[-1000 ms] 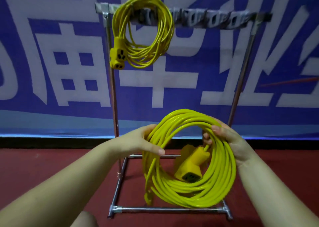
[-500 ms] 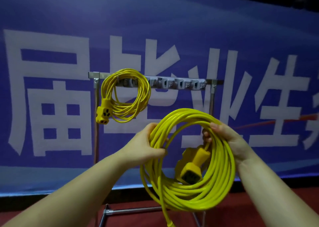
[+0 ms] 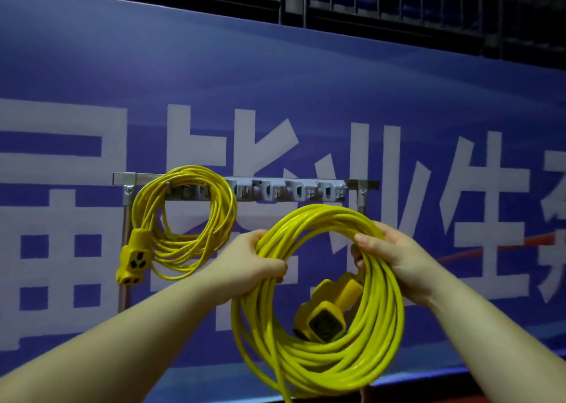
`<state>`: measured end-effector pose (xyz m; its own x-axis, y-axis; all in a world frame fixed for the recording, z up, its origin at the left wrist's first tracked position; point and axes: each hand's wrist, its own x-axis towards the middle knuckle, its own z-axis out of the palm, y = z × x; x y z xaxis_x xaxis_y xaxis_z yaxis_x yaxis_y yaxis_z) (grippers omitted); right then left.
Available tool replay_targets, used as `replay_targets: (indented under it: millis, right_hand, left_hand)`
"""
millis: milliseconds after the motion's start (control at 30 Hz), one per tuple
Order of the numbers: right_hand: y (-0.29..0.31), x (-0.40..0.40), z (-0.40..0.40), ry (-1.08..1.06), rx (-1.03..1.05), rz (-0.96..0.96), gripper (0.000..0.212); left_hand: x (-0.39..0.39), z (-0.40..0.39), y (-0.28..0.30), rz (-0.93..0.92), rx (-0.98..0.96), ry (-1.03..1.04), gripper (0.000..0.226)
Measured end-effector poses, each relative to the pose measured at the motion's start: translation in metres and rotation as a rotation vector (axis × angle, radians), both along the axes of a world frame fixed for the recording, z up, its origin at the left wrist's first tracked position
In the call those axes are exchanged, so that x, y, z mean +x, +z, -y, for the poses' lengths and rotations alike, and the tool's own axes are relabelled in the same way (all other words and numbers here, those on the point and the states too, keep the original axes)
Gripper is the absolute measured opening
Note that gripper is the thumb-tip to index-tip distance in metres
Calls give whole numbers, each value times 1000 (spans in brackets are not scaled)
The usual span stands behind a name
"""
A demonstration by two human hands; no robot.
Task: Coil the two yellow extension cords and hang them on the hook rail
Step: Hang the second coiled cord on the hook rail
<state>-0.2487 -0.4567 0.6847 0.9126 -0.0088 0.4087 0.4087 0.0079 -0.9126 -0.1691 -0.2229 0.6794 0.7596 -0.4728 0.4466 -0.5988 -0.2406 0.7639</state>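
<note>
On the left, the first coiled cord (image 3: 183, 222) hangs on the hook rail (image 3: 245, 185), its socket block (image 3: 132, 261) dangling low so the loops settle under their own weight. Moving right, the left hand (image 3: 254, 261) wraps its fingers round the second coil (image 3: 318, 304), and the right hand (image 3: 395, 255) curls over the far side, likely to keep the loops bunched. Its socket end (image 3: 326, 317) sits inside the ring. The rail's right hooks (image 3: 306, 189) look free, just beyond the coil.
</note>
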Motion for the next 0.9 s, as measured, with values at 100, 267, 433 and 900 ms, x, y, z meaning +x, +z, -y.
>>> replay_targets:
  millis: [100,267,433,900]
  right_hand:
    - [12,18,15,-83,-40,33,27]
    - [38,59,48,-270,-128,120,21]
    - [60,102,69,-334,-137,177,29]
    - [71,198,108,-398,-126,205,31]
  left_hand:
    - [20,18,18,124,25,74,24]
    - [50,58,53,341,49,165,51]
    - [86,86,78,439,120,222,47]
    - [166,115,109,633,438,290,60]
